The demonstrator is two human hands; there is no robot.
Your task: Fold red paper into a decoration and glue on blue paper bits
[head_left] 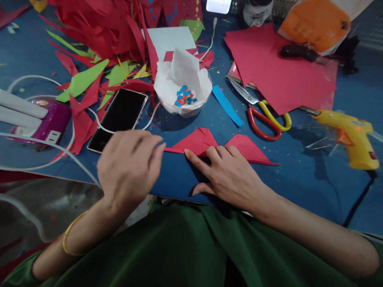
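A folded piece of red paper (194, 142) lies along the table's near side, with two raised peaks and a thin pointed tip at its right end. My right hand (230, 171) presses down on its middle, index finger stretched along the lower edge and thumb apart on the table. Part of the paper is hidden under these fingers. At the paper's left end is my left hand (128, 163), slightly blurred, with fingers curled in and the thumb against them. Whatever it may pinch is hidden.
Beyond the paper stand a paper-lined bowl (182, 105) with small blue and red bits, a phone (119, 117), a blue strip (227, 105) and scissors (260, 109). A yellow glue gun (348, 133) lies right, red sheets (281, 67) behind. Cables and a purple power strip (55, 119) occupy the left.
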